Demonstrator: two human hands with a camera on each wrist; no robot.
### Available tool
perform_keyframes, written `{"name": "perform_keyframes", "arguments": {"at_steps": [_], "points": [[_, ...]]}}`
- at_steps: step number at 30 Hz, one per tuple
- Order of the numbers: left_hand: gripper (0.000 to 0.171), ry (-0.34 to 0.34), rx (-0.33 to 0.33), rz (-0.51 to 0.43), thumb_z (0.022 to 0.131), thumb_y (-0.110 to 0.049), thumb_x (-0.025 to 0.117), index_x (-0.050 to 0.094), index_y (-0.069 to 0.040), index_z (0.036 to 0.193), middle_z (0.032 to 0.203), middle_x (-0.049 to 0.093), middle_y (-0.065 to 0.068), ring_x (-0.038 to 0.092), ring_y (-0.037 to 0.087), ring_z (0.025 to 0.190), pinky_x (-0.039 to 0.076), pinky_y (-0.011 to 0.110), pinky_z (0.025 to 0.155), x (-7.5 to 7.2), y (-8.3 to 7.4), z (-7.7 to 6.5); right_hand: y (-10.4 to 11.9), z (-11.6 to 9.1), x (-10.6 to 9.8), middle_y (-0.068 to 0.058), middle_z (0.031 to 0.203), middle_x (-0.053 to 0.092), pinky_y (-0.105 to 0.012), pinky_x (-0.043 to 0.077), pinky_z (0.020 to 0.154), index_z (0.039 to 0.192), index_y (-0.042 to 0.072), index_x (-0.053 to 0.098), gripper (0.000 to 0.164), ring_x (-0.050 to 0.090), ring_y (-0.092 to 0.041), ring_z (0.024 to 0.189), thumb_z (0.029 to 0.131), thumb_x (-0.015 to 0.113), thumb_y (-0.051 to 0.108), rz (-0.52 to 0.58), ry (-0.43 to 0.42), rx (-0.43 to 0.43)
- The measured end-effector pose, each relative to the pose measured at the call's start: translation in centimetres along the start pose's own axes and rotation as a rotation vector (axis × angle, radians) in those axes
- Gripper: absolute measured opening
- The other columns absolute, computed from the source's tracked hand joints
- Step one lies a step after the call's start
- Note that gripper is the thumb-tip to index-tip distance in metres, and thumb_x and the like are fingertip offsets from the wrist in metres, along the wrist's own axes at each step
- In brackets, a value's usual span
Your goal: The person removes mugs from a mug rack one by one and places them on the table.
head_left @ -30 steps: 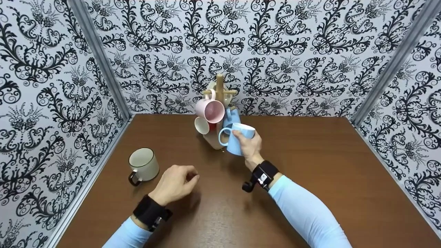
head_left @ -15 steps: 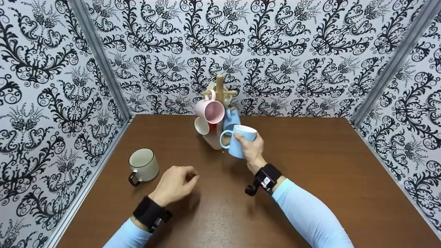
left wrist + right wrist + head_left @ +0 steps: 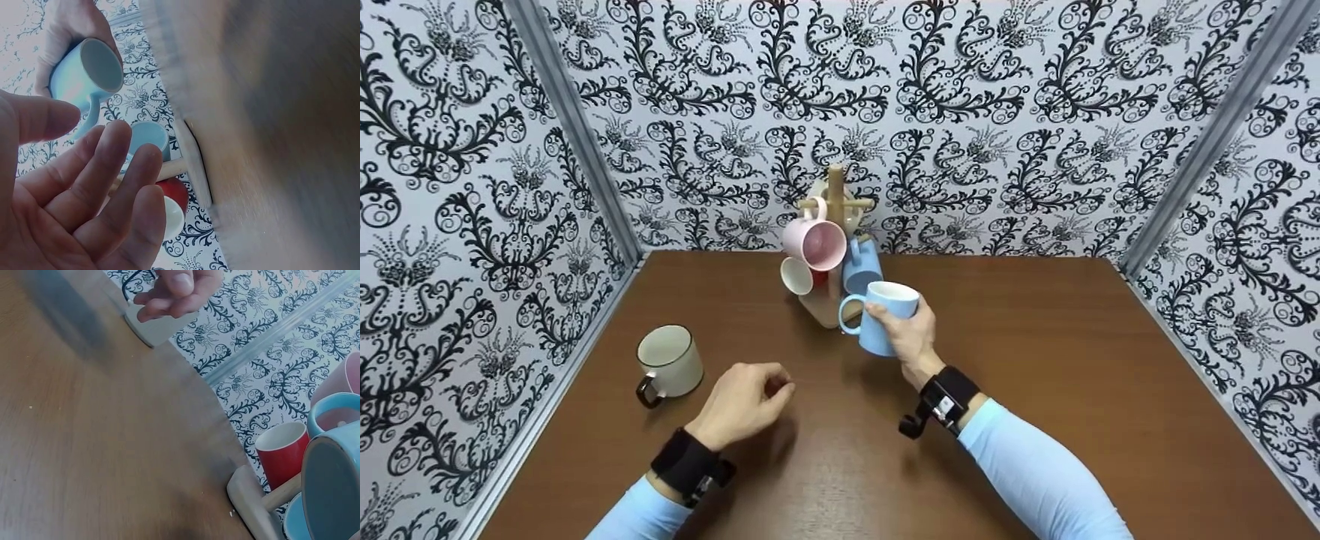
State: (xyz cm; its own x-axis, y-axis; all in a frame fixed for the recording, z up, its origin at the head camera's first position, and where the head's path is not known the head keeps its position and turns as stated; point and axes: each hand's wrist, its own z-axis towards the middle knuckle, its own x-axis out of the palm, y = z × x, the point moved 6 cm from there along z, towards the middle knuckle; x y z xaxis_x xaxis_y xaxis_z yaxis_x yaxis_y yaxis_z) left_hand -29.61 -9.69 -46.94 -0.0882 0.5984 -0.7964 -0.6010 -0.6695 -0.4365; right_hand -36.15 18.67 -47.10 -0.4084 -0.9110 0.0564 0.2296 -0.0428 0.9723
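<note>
Light-blue mug (image 3: 877, 337), gripped by the right hand (image 3: 915, 335), could knock the upper-centre mug rack (image 3: 836, 195) if swung back; left hand (image 3: 742, 403), loosely curled, holds nothing.

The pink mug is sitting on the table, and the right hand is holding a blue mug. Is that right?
Not quite: the pink mug hangs by its handle on the wooden stand, as the head view shows. The right hand does hold a blue mug.

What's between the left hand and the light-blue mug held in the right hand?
In the head view, only bare brown tabletop shows between the left hand and the held light-blue mug.
</note>
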Motion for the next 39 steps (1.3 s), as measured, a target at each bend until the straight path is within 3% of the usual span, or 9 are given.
{"name": "perform_keyframes", "arguments": {"at_steps": [17,24,30,39], "points": [[0.003,0.020,-0.050,-0.090,0.096,-0.025,0.074,0.077,-0.026,0.094,0.079,0.068,-0.018,0.062,0.000,0.068,0.052,0.025,0.065,0.4,0.5,0.1,0.0,-1.2,-0.1,-0.017,0.109,0.072,-0.036,0.053,0.083,0.127,0.000,0.066,0.067,0.066,-0.027,0.095,0.071,0.095,0.020,-0.036,0.042,-0.022],[0.004,0.044,-0.071,-0.134,0.097,-0.026,0.073,0.076,-0.025,0.099,0.083,0.070,-0.020,0.069,0.006,0.076,0.055,0.026,0.069,0.6,0.6,0.2,-0.3,-1.6,0.0,-0.018,0.113,0.070,-0.036,0.054,0.085,0.131,-0.002,0.062,0.068,0.066,-0.027,0.098,0.072,0.094,0.015,0.033,0.088,-0.018],[0.011,0.040,-0.074,-0.179,0.098,-0.025,0.073,0.076,-0.018,0.106,0.088,0.071,-0.015,0.070,0.010,0.079,0.056,0.028,0.071,0.8,0.4,0.6,-0.2,-2.2,0.0,-0.017,0.113,0.071,-0.036,0.055,0.085,0.130,0.000,0.063,0.070,0.067,-0.027,0.099,0.070,0.095,0.015,0.038,0.102,-0.029],[0.019,0.019,-0.085,-0.244,0.099,-0.027,0.073,0.072,-0.017,0.115,0.096,0.073,-0.008,0.072,0.012,0.082,0.057,0.028,0.072,1.1,0.1,1.3,0.2,-2.8,0.0,-0.016,0.113,0.071,-0.036,0.055,0.087,0.131,-0.001,0.062,0.069,0.066,-0.025,0.099,0.072,0.094,0.012,0.053,0.141,-0.031]]}}
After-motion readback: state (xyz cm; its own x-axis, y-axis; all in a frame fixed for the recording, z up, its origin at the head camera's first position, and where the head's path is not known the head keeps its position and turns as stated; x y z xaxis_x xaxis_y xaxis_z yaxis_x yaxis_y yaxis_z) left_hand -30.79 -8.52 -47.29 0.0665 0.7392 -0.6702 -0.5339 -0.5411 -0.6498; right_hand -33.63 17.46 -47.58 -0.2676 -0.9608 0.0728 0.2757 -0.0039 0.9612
